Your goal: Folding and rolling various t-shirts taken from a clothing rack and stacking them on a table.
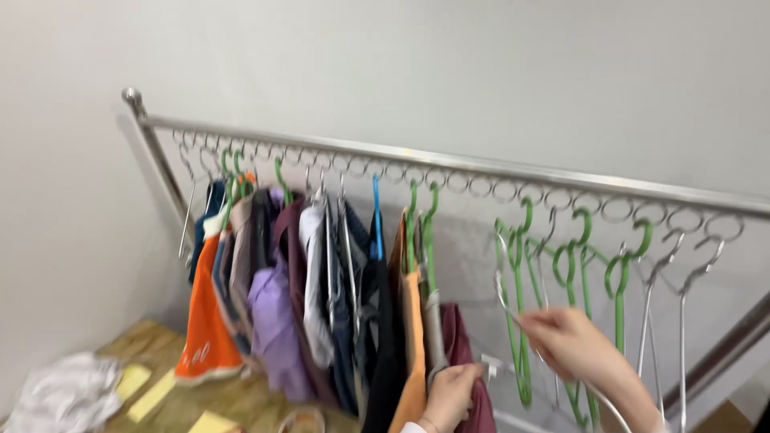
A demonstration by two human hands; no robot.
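Observation:
A steel clothes rail [449, 160] with a row of rings runs across the view. My left hand [451, 394] grips a dark maroon garment [464, 345] at the bottom centre. My right hand [571, 343] is closed on a thin white wire hanger [504, 298] among the empty green hangers [577, 273]. Left of my hands, several garments hang tightly together: an orange one [205, 321], a lilac one [274, 321], white, dark and another orange one [411, 353].
Metal hangers [682, 321] hang empty at the right end of the rail. A crumpled white cloth [64, 393] and yellow pieces [148, 393] lie on the wooden floor at lower left. A plain grey wall stands behind.

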